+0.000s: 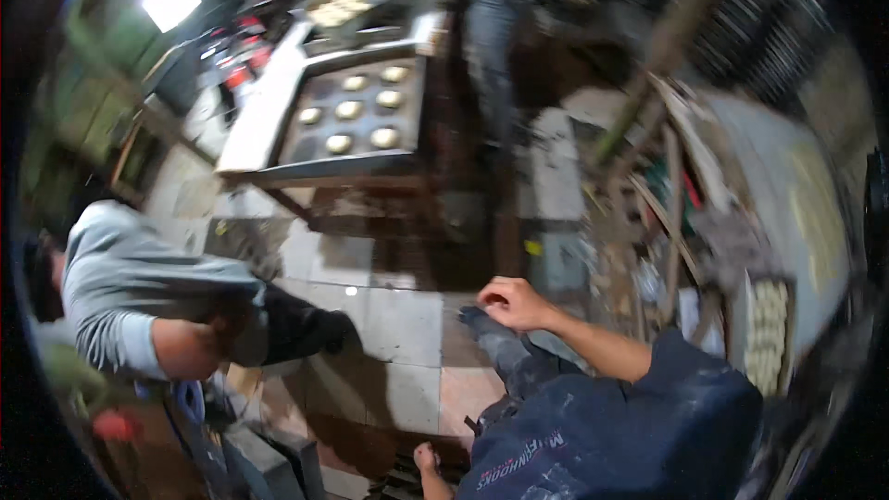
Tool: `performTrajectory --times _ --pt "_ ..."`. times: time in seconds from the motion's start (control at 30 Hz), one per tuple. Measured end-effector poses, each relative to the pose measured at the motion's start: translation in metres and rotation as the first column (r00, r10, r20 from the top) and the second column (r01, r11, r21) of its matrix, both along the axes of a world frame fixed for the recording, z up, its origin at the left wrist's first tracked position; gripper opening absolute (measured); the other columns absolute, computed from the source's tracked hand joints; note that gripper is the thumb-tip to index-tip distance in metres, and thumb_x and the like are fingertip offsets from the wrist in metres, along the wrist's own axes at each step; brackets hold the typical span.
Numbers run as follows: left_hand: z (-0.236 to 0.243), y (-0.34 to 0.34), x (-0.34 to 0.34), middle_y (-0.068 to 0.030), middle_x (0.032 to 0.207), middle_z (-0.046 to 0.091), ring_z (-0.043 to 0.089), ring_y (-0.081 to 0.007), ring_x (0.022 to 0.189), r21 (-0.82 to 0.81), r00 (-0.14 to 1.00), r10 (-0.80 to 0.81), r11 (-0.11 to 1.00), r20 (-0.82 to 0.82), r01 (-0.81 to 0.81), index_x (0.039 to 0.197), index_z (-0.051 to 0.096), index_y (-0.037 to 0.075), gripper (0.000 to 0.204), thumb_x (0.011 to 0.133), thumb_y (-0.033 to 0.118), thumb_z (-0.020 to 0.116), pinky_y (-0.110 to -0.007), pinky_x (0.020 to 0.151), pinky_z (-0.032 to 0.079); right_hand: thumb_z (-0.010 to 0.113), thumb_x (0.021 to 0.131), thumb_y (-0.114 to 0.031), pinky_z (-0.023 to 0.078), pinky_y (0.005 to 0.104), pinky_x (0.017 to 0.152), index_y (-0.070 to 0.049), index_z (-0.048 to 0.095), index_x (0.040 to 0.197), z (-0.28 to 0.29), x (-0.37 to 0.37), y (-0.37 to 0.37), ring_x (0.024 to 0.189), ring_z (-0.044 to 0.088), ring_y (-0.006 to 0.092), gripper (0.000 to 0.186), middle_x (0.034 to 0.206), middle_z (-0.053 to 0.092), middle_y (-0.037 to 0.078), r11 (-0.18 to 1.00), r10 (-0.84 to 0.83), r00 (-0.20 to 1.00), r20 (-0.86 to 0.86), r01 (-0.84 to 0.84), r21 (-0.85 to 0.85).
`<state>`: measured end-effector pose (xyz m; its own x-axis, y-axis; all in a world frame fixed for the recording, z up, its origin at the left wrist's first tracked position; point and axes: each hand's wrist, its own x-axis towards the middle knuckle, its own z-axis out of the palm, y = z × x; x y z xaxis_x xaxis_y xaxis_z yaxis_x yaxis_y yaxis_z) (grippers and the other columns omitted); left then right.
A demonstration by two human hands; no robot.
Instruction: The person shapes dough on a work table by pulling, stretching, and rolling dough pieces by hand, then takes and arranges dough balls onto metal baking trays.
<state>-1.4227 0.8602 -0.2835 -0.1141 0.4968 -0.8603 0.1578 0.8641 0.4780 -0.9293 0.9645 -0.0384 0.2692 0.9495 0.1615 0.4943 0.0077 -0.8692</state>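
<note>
My right hand [516, 304] hangs in front of my body above the tiled floor. Its fingers curl loosely into a ring, and nothing shows inside. Lower down, beside my dark T-shirt [611, 435], my left hand [427, 456] is a small closed fist with no object visible. Neither hand touches anything. Ahead and to the left, out of reach of both, a dark metal baking tray [306, 143] rests on a table. Several pale round dough pieces [349, 110] sit on it, spaced apart.
Behind that tray lies another tray of dough pieces [356, 2]. A person in dark trousers [489, 46] stands by the table; another in a grey top [157, 278] is at left. At right are wooden posts [674, 213], a pale-covered surface [787, 185] and a dough-filled tray [767, 338].
</note>
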Motion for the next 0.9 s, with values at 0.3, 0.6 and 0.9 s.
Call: performTrajectory --times 0.3,0.6,0.9 --pt "-0.084 0.043 0.07 -0.0055 0.072 0.052 0.048 -0.0152 0.064 0.423 0.792 -0.606 0.699 -0.078 0.576 0.097 0.057 -0.007 0.032 0.097 0.023 0.047 -0.032 0.056 0.044 0.063 0.079 -0.006 0.051 0.028 0.061 -0.001 0.064 0.09 0.059 -0.049 -0.228 0.07 0.062 0.0178 0.012 0.082 0.062 0.009 0.989 -0.147 0.989 -0.013 0.147 0.027" --pt "0.023 -0.071 0.287 -0.0021 0.079 0.054 0.05 -0.0129 0.072 0.69 0.586 -0.803 0.363 -0.108 0.626 0.114 0.054 0.004 0.032 0.087 0.016 0.067 -0.028 0.063 0.041 0.065 0.081 -0.003 0.051 0.0251 0.067 -0.001 0.065 0.093 0.079 0.031 -0.475 0.074 0.06 0.0089 0.013 0.082 0.065 0.004 0.55 -0.824 0.553 -0.125 0.833 0.059" --pt "0.242 -0.332 0.546 -0.0165 0.134 0.047 0.045 -0.0243 0.121 0.769 0.254 -0.921 0.387 0.295 0.509 0.14 0.038 0.001 0.052 0.095 0.019 0.058 -0.035 0.102 0.037 0.063 0.081 0.001 0.047 0.0239 0.072 -0.005 0.063 0.099 0.062 0.086 -0.792 0.076 0.057 0.0087 0.019 0.087 0.064 0.001 -0.192 -0.981 -0.17 -0.095 0.922 0.337"
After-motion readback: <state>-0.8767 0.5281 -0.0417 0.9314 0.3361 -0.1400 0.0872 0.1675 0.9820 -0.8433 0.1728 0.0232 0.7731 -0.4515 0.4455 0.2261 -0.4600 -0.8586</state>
